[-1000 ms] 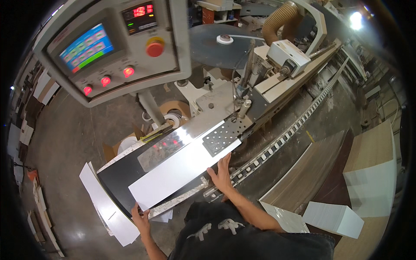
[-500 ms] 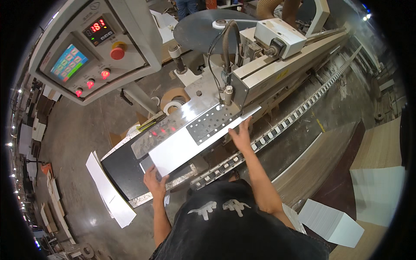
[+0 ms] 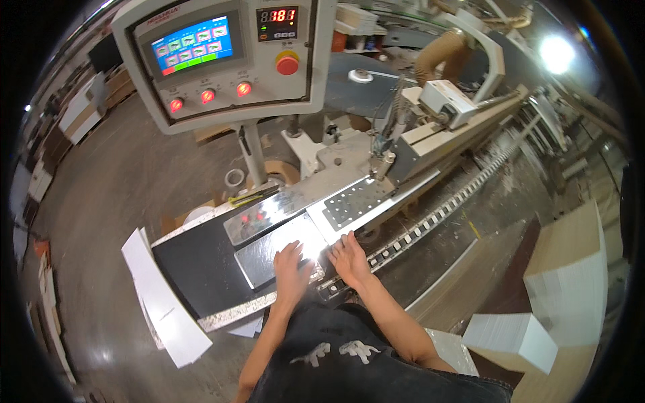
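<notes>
A long white panel (image 3: 336, 232) lies on the machine bed, partly beneath a dark perforated plate (image 3: 355, 203). Its far-right end sticks out along the machine's front. My right hand (image 3: 350, 259) rests at the panel's near edge, close to its left end, fingers extended and not wrapped round it. Over the shiny metal plate (image 3: 261, 254) to the left of the panel is my left hand (image 3: 293, 270), slightly blurred, its fingers apart and holding nothing. Glare hides part of the surface between the two hands.
A control box (image 3: 222, 67) with screen and red buttons stands at the upper left. White sheets (image 3: 161, 302) lie left of the black bed (image 3: 195, 272). A roller chain track (image 3: 430, 225) runs along the machine's front. Stacked panels (image 3: 507, 339) stand at the right.
The white panel has slid right along the bed, uncovering the metal plate. My left hand has moved right, while my right hand has come back left towards it. The head view has shifted.
</notes>
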A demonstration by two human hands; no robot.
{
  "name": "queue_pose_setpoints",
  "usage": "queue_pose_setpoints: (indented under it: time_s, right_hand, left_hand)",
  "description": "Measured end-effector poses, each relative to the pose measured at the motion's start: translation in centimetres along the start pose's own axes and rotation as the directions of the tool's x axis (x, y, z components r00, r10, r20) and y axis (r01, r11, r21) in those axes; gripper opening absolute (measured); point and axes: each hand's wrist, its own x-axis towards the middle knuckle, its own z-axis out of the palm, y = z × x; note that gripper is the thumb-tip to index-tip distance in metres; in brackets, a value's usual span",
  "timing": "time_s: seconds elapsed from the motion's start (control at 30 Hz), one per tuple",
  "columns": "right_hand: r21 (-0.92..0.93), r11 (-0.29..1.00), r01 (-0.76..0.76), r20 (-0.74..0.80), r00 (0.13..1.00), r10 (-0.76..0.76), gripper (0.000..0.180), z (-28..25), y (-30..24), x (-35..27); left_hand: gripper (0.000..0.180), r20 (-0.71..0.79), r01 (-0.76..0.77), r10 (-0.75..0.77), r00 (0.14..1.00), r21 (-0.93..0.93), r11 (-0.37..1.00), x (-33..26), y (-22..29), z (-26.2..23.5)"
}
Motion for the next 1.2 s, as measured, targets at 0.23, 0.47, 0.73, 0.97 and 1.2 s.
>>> queue_pose_setpoints:
  time_s: [0.23,0.47,0.73,0.97,1.2]
  right_hand:
    - [-0.118,0.972,0.204,-0.181,0.958,-0.223,0.037,-6.3,-4.3,3.4]
    - [-0.687,0.688,0.234,-0.093,0.911,-0.402,0.033,-13.4,1.5,-14.0]
    - [-0.869,0.479,-0.123,-0.425,0.682,-0.596,0.057,-23.2,10.2,-38.3]
    - [-0.752,0.617,-0.232,-0.651,0.408,-0.640,0.051,-30.6,13.5,-51.4]
    - [-0.668,0.694,-0.269,-0.740,0.139,-0.659,0.051,-33.9,12.6,-61.2]
  left_hand:
    - [0.035,0.121,-0.042,0.107,0.987,-0.448,0.893,-2.6,6.3,-2.7]
    - [0.035,0.436,0.055,0.313,0.844,-0.651,0.757,-5.3,12.9,3.5]
    - [0.031,0.469,-0.127,0.673,0.572,-0.760,0.638,-11.4,32.2,11.0]
    - [0.053,0.511,-0.331,0.759,0.403,-0.692,0.641,-21.8,49.5,21.0]
    - [0.052,0.540,-0.396,0.633,0.555,-0.498,0.772,-22.8,54.7,25.7]
